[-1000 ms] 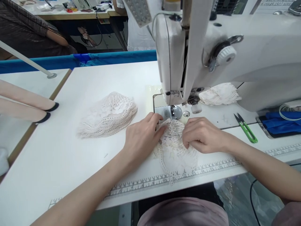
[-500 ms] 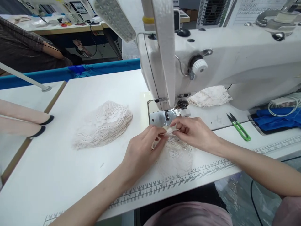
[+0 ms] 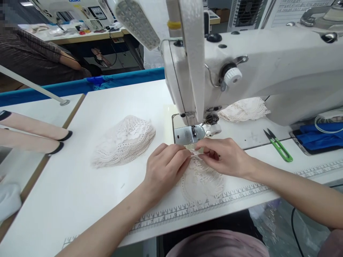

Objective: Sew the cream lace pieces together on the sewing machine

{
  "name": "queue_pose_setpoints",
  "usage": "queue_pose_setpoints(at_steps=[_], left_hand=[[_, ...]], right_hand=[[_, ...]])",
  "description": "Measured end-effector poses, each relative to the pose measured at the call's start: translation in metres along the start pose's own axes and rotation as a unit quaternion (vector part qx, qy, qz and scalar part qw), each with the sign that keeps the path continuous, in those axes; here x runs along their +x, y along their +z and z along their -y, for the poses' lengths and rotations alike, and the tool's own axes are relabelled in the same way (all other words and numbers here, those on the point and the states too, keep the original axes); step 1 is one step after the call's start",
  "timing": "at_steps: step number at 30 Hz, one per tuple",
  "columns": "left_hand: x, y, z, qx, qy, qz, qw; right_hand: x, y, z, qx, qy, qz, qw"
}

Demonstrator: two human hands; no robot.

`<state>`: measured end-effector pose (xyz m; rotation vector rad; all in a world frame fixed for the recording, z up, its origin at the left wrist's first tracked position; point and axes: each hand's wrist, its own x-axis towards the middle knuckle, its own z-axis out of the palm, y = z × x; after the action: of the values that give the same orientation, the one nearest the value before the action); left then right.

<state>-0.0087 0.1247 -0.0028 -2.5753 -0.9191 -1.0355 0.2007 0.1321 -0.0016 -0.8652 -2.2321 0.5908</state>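
In front of the needle plate (image 3: 182, 135) of a white sewing machine (image 3: 257, 60), my left hand (image 3: 167, 162) and my right hand (image 3: 225, 157) pinch a cream lace piece (image 3: 203, 180) between them. Its upper edge is gathered at my fingertips, and the rest drapes toward the table's front edge, over the printed ruler. The left fingers are curled and partly hide the edge they grip. My right thumb and index finger hold the same edge. A stack of similar lace pieces (image 3: 125, 141) lies left of the machine.
More lace (image 3: 243, 109) lies beneath the machine arm. Green thread snips (image 3: 278, 145) rest at the right, near a tray with blue cloth (image 3: 321, 135). Two pink padded rods (image 3: 34, 126) reach in from the left. Another person's arm (image 3: 69, 60) is visible beyond the blue table edge.
The camera view has shifted slightly, so the scene sits farther right. My left fingers have curled down more over the lace edge, while my right hand keeps its pinch.
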Motion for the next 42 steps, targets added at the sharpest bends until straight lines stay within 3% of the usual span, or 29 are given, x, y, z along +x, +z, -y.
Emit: queue_pose_setpoints(at_steps=[5, 8, 12, 15, 19, 20, 22, 24, 26, 27, 29, 31, 32, 35, 38, 42], left_hand=[[0.002, -0.002, 0.000, 0.018, 0.021, 0.001, 1.000], [0.003, -0.003, 0.000, 0.026, 0.038, 0.001, 0.999], [0.003, -0.005, -0.003, -0.018, -0.017, 0.012, 1.000], [0.004, -0.006, -0.007, -0.070, -0.076, 0.033, 0.994], [0.005, -0.009, -0.011, -0.121, -0.117, 0.054, 0.984], [0.007, -0.010, -0.012, -0.142, -0.142, 0.063, 0.978], [0.010, -0.014, -0.013, -0.224, -0.213, 0.110, 0.945], [0.013, -0.017, -0.016, -0.343, -0.280, 0.204, 0.873], [0.014, -0.017, -0.018, -0.418, -0.314, 0.284, 0.804], [0.014, -0.016, -0.019, -0.412, -0.316, 0.298, 0.801], [0.012, -0.010, -0.020, -0.317, -0.287, 0.277, 0.861], [0.008, -0.003, -0.018, -0.177, -0.233, 0.226, 0.929], [0.006, 0.001, -0.017, -0.120, -0.209, 0.204, 0.949], [0.001, 0.008, -0.013, -0.016, -0.149, 0.154, 0.977], [-0.003, 0.008, -0.012, 0.041, -0.049, 0.103, 0.993], [-0.003, 0.002, -0.015, 0.078, 0.031, 0.104, 0.991]], right_hand=[[0.000, 0.003, -0.004, -0.017, -0.031, -0.018, 0.999], [0.001, 0.005, -0.006, -0.036, -0.077, -0.070, 0.994], [0.003, -0.001, -0.005, -0.178, -0.205, -0.164, 0.948], [0.003, -0.009, 0.000, -0.261, -0.286, -0.156, 0.909], [0.003, -0.017, 0.006, -0.279, -0.321, -0.111, 0.898], [0.003, -0.019, 0.008, -0.266, -0.311, -0.102, 0.907], [0.004, -0.025, 0.010, -0.185, -0.243, -0.054, 0.951], [0.006, -0.033, 0.014, -0.036, -0.102, 0.054, 0.993], [0.008, -0.039, 0.016, 0.095, 0.054, 0.173, 0.979], [0.010, -0.040, 0.015, 0.121, 0.110, 0.200, 0.966], [0.013, -0.036, 0.012, 0.096, 0.164, 0.183, 0.965], [0.015, -0.027, 0.005, 0.011, 0.165, 0.125, 0.978], [0.015, -0.021, 0.001, -0.033, 0.156, 0.101, 0.982], [0.017, -0.005, -0.009, -0.117, 0.132, 0.060, 0.983], [0.019, 0.001, -0.015, -0.139, 0.127, 0.048, 0.981], [0.018, -0.002, -0.017, -0.218, 0.097, 0.033, 0.971]])
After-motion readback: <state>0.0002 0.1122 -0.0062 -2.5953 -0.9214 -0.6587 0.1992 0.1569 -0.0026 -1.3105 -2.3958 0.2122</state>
